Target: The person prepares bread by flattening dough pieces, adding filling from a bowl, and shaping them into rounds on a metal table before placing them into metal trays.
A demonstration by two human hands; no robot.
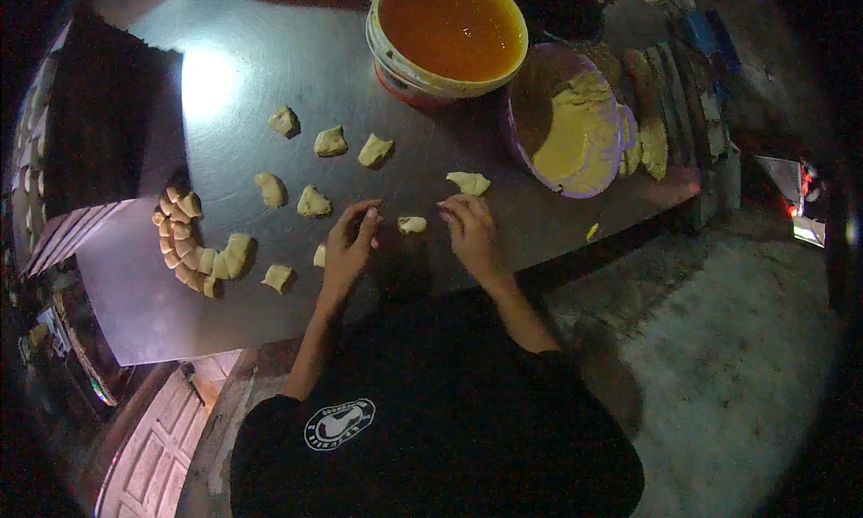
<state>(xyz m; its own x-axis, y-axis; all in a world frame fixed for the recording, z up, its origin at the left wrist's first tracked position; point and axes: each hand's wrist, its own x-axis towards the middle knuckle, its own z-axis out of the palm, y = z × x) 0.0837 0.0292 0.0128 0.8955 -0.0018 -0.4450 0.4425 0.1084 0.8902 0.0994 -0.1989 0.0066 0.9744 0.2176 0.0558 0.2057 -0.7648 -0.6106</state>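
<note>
My left hand (351, 241) is just above the metal table, its fingers loosely curved and apart, with nothing visible in them. Opposite it, my right hand (471, 236) is open too, fingertips pointing inward. Between the two lies a small piece of dough (412, 224), touched by neither. Just beyond my right fingers rests a flatter dough piece (468, 183). Several more cut dough lumps (314, 201) are scattered to the left and ahead. A small dough piece (320, 255) is partly hidden by my left wrist.
A bucket of orange liquid (385, 61) stands at the far side. Beside it, a purple-rimmed bowl (620, 145) holds yellow paste. Shaped dough pieces form a curved row (184, 248) at the left. The metal table's (148, 316) near edge runs close to my body.
</note>
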